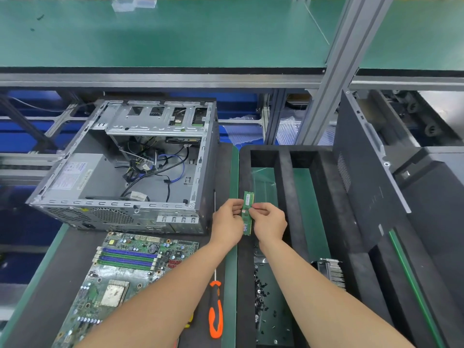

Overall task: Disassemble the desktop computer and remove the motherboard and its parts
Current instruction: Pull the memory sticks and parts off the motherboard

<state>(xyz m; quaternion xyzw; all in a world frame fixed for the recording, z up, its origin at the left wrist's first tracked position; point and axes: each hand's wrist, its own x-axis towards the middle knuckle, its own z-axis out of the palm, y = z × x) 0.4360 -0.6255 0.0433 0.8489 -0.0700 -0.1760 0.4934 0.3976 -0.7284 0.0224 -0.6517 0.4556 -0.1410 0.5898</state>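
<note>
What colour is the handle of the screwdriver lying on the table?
The screwdriver handle is orange with black parts, seen best in the head view.

Only two arms in view. Left grip (227, 223), right grip (270, 223): bare hands, slim fingers, knuckles lightly creased; nails too small to judge. Wrists bare, narrow. Left forearm (155, 292), right forearm (326, 297): bare along whole visible length, smooth, widening from wrist toward lower frame edge. Upper arms and clothing beyond frame, cannot tell.
</note>
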